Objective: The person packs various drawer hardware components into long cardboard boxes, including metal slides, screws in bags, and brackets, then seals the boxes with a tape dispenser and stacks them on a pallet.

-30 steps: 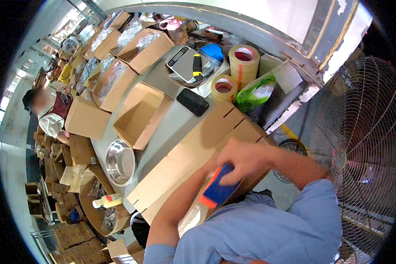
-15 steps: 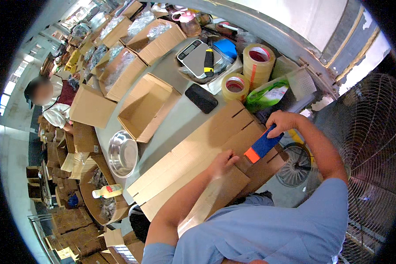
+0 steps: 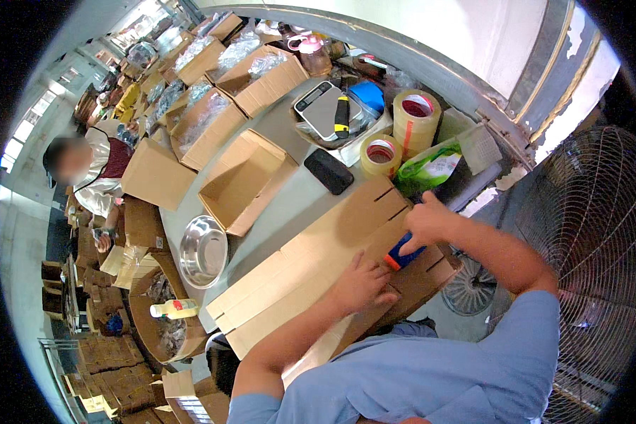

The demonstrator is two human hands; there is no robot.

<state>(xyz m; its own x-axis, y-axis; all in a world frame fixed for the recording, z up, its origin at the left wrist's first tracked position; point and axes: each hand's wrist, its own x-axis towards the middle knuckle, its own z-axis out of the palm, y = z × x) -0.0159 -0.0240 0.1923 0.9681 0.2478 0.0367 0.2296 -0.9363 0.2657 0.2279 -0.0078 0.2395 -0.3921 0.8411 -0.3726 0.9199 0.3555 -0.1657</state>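
Observation:
A flat cardboard box blank, with slots cut in its edges, lies across the table in front of me. My left hand rests on it, fingers spread apart and holding nothing. Closed around a blue block-shaped tool with an orange end, my right hand is over the blank's right part. Its fingers cover much of the tool, whose exact kind I cannot make out. The orange end points toward my left hand, a short gap away.
Beyond the blank are a black phone, tape rolls, a scale and a yellow-black cutter. An open box and a metal bowl stand left. A fan is at right; a co-worker stands far left.
My right hand has shifted left and slightly down with the blue tool, now covering more of it. My left hand has slid a little nearer me, and its curled fingers have spread.

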